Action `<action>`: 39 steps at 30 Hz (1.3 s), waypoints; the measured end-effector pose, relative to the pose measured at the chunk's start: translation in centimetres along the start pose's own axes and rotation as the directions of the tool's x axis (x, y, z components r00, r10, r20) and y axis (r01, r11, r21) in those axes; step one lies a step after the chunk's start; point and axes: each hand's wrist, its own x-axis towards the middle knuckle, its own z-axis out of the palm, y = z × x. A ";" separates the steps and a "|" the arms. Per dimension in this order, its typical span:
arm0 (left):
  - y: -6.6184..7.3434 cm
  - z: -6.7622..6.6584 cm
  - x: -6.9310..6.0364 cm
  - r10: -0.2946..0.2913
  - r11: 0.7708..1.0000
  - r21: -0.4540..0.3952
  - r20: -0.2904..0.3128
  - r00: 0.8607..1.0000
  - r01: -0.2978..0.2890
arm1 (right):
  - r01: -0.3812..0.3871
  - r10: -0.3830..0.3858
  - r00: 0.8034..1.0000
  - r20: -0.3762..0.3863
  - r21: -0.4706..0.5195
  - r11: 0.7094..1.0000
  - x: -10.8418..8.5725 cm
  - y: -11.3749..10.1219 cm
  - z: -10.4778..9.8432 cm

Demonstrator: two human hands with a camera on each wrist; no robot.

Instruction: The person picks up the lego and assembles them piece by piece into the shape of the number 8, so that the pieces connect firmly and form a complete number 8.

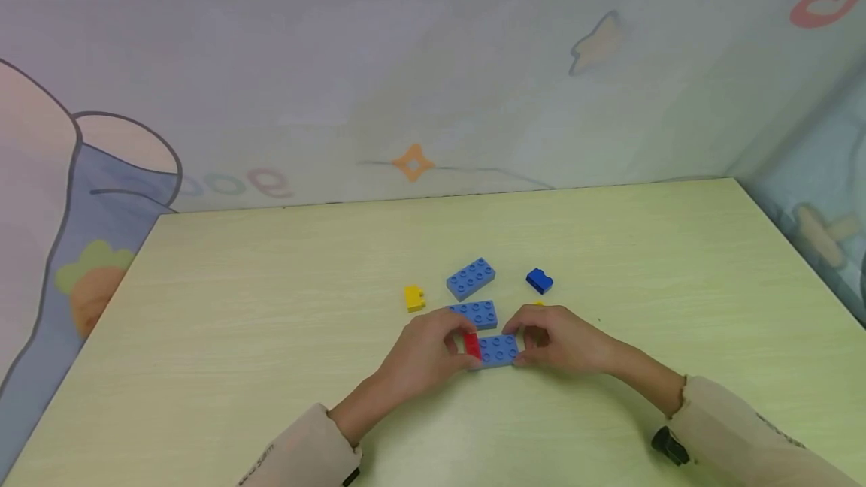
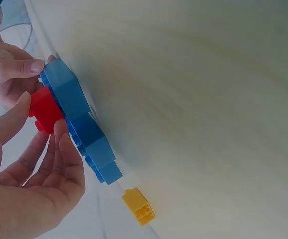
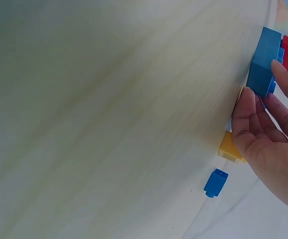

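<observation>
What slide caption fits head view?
Left hand pinches red plastic brick over one end of rectangular blue plastic brick; right hand holds the other.

The red brick (image 2: 47, 110) looks like smooth, hard plastic. The blue bricks (image 1: 499, 350) are plastic too, smooth-sided and knobbly with studs on top, as is the yellow brick (image 1: 413, 298). The desk (image 1: 237, 322) shows smooth wood grain. The backdrop (image 1: 304, 81) resembles creased, matt cloth; the sleeves (image 1: 744, 431) are matt cloth.

Can see only a sliver of the yellow brick (image 1: 539, 303) behind the right hand (image 1: 561, 340) in the head view. Cannot see all of the red brick (image 1: 472, 346), partly covered by the left hand (image 1: 422, 352). Cannot read the lettering (image 1: 255, 466) on the left sleeve (image 1: 311, 446), seemingly too small.
</observation>
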 end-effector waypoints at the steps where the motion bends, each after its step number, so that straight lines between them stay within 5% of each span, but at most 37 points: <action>1: 0.0 0.0 0.0 -0.004 1.000 -0.009 0.000 1.000 0.004 | -0.001 0.001 1.000 0.000 0.001 1.000 0.0 0.0 0.0; 11: -0.3 -0.1 0.0 -0.006 0.996 -0.091 -0.005 1.000 0.005 | -0.001 0.001 1.000 0.000 0.000 1.000 0.0 0.0 0.0; 27: -0.1 -0.1 0.2 -0.007 0.996 -0.087 -0.012 1.000 0.006 | -0.008 0.008 1.000 0.000 0.001 1.000 0.0 -0.1 -0.1; 39: -0.1 0.0 0.3 -0.079 0.993 -0.089 -0.004 0.997 0.078 | -0.014 0.014 1.000 -0.002 0.009 1.000 0.0 -0.1 -0.1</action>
